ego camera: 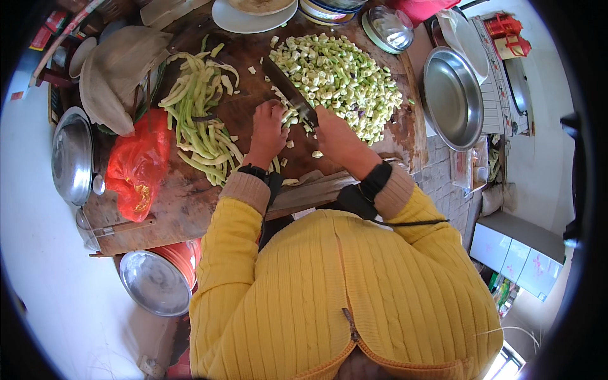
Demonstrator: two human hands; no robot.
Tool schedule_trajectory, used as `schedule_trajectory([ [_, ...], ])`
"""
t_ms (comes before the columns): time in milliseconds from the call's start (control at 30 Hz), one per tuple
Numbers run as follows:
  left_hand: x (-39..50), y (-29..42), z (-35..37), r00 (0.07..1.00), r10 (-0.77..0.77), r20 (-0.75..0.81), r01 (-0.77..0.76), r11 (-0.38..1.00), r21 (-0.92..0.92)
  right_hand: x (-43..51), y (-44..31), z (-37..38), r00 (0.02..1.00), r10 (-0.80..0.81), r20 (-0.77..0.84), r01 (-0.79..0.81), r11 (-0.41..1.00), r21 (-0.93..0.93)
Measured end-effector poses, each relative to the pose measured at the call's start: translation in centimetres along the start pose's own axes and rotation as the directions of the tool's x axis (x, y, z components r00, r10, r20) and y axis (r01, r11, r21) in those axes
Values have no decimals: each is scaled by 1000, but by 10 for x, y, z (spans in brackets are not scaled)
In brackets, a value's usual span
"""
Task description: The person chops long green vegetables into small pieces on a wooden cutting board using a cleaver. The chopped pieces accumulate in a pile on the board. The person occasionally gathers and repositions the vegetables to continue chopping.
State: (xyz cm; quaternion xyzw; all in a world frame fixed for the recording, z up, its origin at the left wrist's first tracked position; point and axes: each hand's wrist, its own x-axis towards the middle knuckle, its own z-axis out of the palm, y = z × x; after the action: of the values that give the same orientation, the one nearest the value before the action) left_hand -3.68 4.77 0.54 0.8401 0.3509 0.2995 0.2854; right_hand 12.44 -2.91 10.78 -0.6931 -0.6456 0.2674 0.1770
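My right hand (339,135) grips the handle of a dark-bladed kitchen knife (286,87), whose broad blade points away and to the left. Close to the blade's left side, my left hand (268,124) has its fingers curled down over a few pale green beans (289,117); their far ends are hidden by the hand. A large heap of chopped bean pieces (337,85) lies to the right of the blade. Left of my left hand is a loose pile of long uncut beans (197,118). Scattered bits lie between the two on the wooden tabletop (190,202).
At left are a red plastic bag (137,166), a cloth (107,76), a metal basin (72,156) and a knife with a wooden handle (133,225). A white plate (254,23) and an upturned metal bowl (388,29) stand at the back. A steel basin (452,99) sits at right.
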Motion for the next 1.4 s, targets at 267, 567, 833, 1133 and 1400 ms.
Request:
schedule_trajectory([
  [267, -8, 5, -12, 999, -33, 3, 33, 995, 91, -20, -16, -10, 986, 32, 164, -34, 999, 8],
  [567, -3, -3, -6, 992, -77, 97, 69, 994, 88, 4, -2, 24, 976, 35, 214, -25, 998, -51],
  [833, 7, 4, -7, 997, -70, -42, 71, 997, 30, 22, 14, 34, 996, -77, -54, 83, 990, 112],
  [1133, 76, -28, 6, 997, -36, -75, 59, 941, 333, -38, 19, -23, 971, 116, -209, -52, 956, 288],
  [1400, 25, -7, -30, 993, -86, 84, 61, 962, 265, -42, 21, -16, 986, -3, -165, 47, 963, 267],
])
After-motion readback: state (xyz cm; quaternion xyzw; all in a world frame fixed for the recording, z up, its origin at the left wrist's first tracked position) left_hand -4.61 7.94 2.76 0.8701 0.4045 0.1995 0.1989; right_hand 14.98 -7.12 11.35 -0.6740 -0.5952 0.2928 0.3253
